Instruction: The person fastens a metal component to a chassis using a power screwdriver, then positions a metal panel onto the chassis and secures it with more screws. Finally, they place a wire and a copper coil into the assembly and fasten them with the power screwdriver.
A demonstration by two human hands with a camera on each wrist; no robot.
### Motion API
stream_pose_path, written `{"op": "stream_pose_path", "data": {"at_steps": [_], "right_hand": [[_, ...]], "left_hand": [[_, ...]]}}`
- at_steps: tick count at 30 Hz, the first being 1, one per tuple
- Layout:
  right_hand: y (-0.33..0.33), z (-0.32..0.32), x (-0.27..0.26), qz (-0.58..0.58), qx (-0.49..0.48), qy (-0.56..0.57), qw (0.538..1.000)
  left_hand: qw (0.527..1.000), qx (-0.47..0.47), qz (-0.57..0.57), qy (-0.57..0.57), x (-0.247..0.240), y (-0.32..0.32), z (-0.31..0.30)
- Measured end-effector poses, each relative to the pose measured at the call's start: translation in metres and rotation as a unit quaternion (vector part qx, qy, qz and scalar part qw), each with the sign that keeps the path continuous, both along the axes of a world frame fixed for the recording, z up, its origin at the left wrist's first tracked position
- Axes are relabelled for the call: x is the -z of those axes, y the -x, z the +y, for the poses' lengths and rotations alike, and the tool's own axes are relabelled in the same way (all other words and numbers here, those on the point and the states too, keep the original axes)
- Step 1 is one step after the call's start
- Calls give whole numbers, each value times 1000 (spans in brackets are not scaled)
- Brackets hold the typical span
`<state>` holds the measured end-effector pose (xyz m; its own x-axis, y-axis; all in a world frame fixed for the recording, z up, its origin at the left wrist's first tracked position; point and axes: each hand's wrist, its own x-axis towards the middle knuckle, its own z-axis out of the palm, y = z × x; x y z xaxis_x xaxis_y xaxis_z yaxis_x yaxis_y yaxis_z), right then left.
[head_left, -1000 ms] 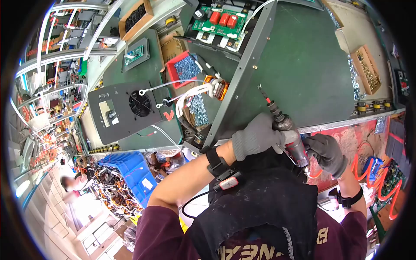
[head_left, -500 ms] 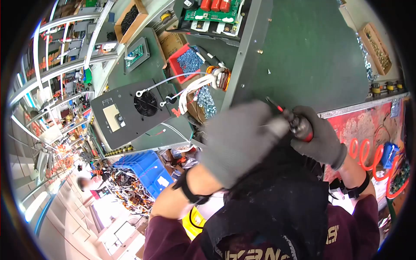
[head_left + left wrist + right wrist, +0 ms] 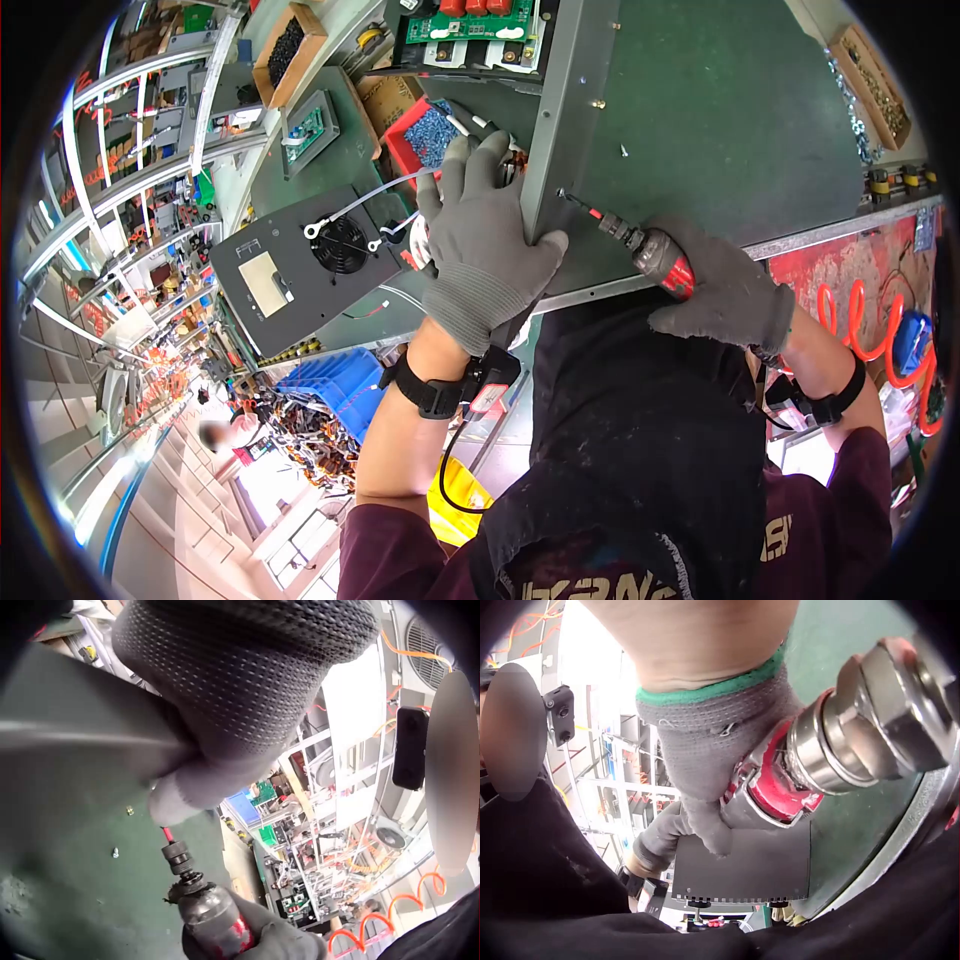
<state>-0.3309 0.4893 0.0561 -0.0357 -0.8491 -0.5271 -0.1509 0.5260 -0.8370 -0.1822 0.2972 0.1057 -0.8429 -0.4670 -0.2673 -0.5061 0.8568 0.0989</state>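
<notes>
The green counter [image 3: 740, 120] carries a grey metal panel [image 3: 575, 110]. By its near end lies the left hand [image 3: 478, 235], fingers straight and spread. The right hand [image 3: 725, 285] curls its fingers round a screwdriver [image 3: 655, 258], bit aimed at the panel; contact I cannot tell. A red tray [image 3: 400, 150] sits near the left fingertips; a loose screw [image 3: 624, 151] lies right of the panel.

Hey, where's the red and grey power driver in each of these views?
Head: power driver just right of centre.
Left wrist: driver at the bottom, slightly left of centre.
Right wrist: driver right of centre, its metal fittings large and close.
Shared landmark: the green work surface.
</notes>
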Motion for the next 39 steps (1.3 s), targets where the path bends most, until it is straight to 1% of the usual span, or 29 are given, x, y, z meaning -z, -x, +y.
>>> {"op": "stream_pose_path", "data": {"at_steps": [4, 6, 7, 9, 10, 12, 13, 15, 16, 17, 18, 19, 21, 22, 24, 25, 27, 30, 33, 37, 39], "right_hand": [[4, -1, -3, 16, -18, -20, 1000], [5, -1, -2, 95, -41, 4, 995], [6, 0, -2, 95, -41, 3, 995], [9, 2, -2, 249, -81, 61, 963], [10, 1, -3, 248, -80, 61, 964], [12, -2, -8, 333, -112, 66, 934], [15, -4, -10, 332, -112, 66, 934], [23, -8, -13, 271, -111, 75, 953], [27, -12, -12, 270, -111, 76, 953], [30, -15, -12, 160, -92, 56, 981], [31, -17, -13, 49, -72, 35, 996], [29, -18, -15, 49, -71, 33, 996], [28, -21, -19, 69, -75, -39, 994], [26, -20, -18, 69, -75, -39, 994], [24, -17, -11, 154, -94, 0, 984], [23, -16, -10, 154, -95, 0, 984], [23, -15, -7, 190, -99, 22, 977], [24, -13, -5, 203, -89, 48, 974], [25, -14, -11, 199, -96, 29, 975], [30, -9, -10, 201, -99, 24, 974], [32, 0, -7, 219, -74, 81, 970]], "left_hand": [[1000, -1, 15, -7, 2, 0, 0], [1000, -1, 26, -13, 2, 0, 0], [1000, -2, 26, -14, 2, 0, 0], [1000, 2, 25, -6, 2, 0, 1], [1000, 3, 23, -6, 3, 1, 0], [999, -2, 32, -12, 4, 1, 0], [999, -1, 31, -12, 5, 1, 0], [999, 1, 41, -14, 5, 0, 0], [999, 1, 40, -13, 6, 0, -1], [999, -1, 34, -21, 7, 0, -1], [999, -2, 28, -29, 7, 0, -1], [999, -1, 28, -30, 7, 0, -1], [998, -18, 36, -51, 6, 0, -2], [998, -19, 36, -51, 6, 0, -1], [999, -2, 13, -33, 5, 0, -2], [999, -3, 12, -33, 4, -1, -2], [999, -3, 19, -47, 4, 0, -2], [998, -9, 39, -53, 5, 0, -2], [999, -7, 19, -42, 4, 1, -1], [999, 1, 25, -38, 3, 4, 1], [999, 16, 43, -7, 0, 1, 3]]}}
